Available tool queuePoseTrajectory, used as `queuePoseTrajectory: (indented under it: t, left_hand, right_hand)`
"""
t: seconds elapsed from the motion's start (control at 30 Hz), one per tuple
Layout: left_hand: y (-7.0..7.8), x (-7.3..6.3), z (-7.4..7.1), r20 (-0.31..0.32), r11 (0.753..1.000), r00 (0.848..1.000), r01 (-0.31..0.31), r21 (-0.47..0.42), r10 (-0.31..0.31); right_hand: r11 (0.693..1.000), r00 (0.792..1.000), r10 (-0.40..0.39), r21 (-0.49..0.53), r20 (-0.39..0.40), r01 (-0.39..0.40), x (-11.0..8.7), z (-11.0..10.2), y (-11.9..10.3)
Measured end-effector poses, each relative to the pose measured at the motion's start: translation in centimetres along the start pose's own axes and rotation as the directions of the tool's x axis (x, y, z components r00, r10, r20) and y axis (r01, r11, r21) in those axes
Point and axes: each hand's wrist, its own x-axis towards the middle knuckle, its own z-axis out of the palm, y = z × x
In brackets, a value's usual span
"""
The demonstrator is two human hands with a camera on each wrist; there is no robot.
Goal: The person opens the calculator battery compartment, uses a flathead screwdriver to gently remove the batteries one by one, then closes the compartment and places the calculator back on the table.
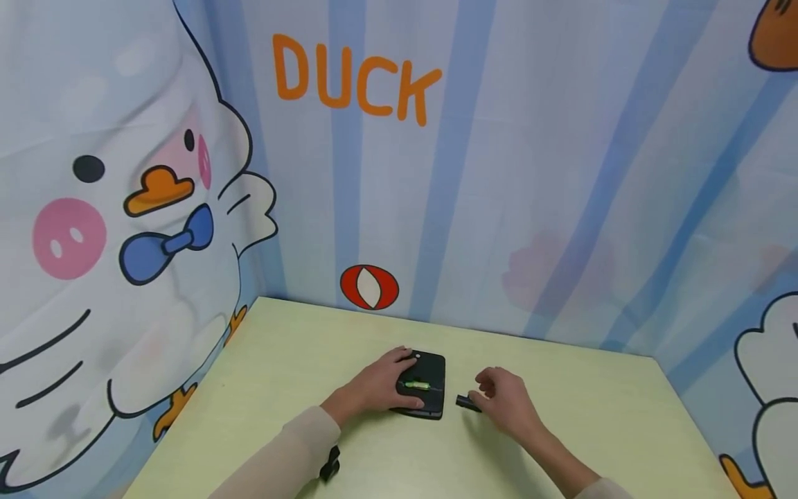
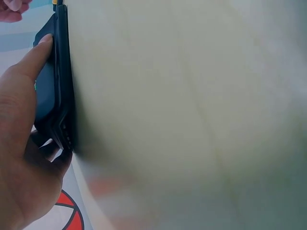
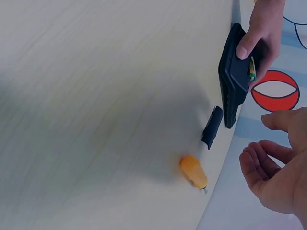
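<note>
A flat black device (image 1: 434, 369), thicker along one edge, lies on the table with a green battery (image 1: 417, 385) set in a slot in its upper face. My left hand (image 1: 377, 384) grips it from the left, thumb and fingers at opposite edges. Just right of the device is a small black cover-like piece (image 1: 466, 403). My right hand (image 1: 506, 402) is over this piece's right end in the head view. In the right wrist view its loosely bent fingers hold nothing and are apart from the black piece (image 3: 212, 127).
A small orange object (image 3: 194, 171) with a metal tip lies beside the black piece, hidden behind my right hand in the head view. A printed duck curtain (image 1: 536, 173) stands along the back and sides of the pale yellow table (image 1: 299, 339).
</note>
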Motion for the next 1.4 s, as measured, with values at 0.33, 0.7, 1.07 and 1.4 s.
queuePoseTrajectory:
  t: [0.33, 0.7, 1.07, 1.4]
  left_hand:
    - [-0.1, 0.3, -0.1, -0.001, 0.999, 1.0, 0.0, 0.033, 0.0]
    - [0.3, 0.3, -0.4, 0.007, 1.0, 1.0, 0.002, 0.022, -0.002]
    - [0.2, 0.4, -0.4, 0.002, 0.999, 1.0, 0.005, 0.032, -0.005]
    - [0.1, 0.3, -0.3, -0.001, 1.0, 1.0, -0.001, 0.028, 0.001]
  right_hand:
    - [0.997, 0.997, -0.077, 0.032, 0.02, 0.076, 0.7, 0.7, -1.6]
    - [0.991, 0.993, -0.102, 0.089, 0.063, 0.096, 1.5, 2.0, -2.4]
    - [0.986, 0.982, -0.155, 0.076, 0.103, 0.148, 2.0, 3.1, -2.9]
    - [0.984, 0.979, -0.158, 0.101, 0.129, 0.145, 2.5, 4.2, -3.0]
